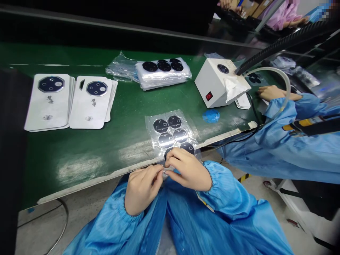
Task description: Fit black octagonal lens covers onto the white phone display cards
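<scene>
My left hand point(142, 187) and my right hand point(188, 170) meet at the table's front edge, fingers pinched together. Between the fingertips is a small, pale, translucent piece point(166, 170), mostly covered by the fingers. Just beyond my right hand lies a clear plastic sheet point(150, 124) bearing several dark round-cornered discs point(160, 125) with small holes. The nearest discs are partly hidden by my right hand.
Two stacks of white phone-shaped panels point(50, 99) point(87, 106) lie at left. Farther back is a wrapped stack of plastic sheets point(163, 79) with dark discs. A white box point(216, 83) with a red switch stands right of it, near a co-worker's hand point(272, 92).
</scene>
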Demonstrator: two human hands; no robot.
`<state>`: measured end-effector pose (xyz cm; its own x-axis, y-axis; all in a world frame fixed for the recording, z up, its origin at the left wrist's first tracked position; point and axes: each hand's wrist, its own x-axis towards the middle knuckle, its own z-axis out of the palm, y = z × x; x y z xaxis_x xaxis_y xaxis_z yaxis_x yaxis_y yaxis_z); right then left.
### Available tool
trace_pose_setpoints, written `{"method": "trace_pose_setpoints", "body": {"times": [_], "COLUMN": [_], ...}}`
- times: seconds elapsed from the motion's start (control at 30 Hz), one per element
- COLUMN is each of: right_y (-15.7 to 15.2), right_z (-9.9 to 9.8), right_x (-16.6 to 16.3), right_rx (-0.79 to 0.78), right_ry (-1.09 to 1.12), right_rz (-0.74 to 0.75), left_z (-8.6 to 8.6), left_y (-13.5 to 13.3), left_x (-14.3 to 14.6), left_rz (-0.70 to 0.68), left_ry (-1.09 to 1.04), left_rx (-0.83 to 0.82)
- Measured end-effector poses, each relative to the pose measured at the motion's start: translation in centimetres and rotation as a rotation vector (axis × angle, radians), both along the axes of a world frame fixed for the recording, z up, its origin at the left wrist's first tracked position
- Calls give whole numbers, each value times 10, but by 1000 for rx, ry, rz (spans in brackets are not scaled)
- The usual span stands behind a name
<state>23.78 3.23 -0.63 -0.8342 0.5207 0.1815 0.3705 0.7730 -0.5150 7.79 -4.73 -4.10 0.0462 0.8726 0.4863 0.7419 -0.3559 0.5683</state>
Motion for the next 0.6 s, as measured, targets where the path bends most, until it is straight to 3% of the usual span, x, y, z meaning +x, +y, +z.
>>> {"method": "trace_pose_setpoints", "body": {"times": [0.27,0.43,0.6], "right_y": [25,35,36], "right_z": [-1,4,13], "right_x": [-38,-54,-61], "right_rx": [4,-29,-65], "right_ry": [-152,-228,-328], "right_rz": [-125,-141,-63], "left_z": [6,8,5], "left_y": [6,7,-1], "left_x": [-20,-35,-41], "left_rz": [130,96,52], "left_ry": [73,176,261], "left_rx": [151,154,153]}}
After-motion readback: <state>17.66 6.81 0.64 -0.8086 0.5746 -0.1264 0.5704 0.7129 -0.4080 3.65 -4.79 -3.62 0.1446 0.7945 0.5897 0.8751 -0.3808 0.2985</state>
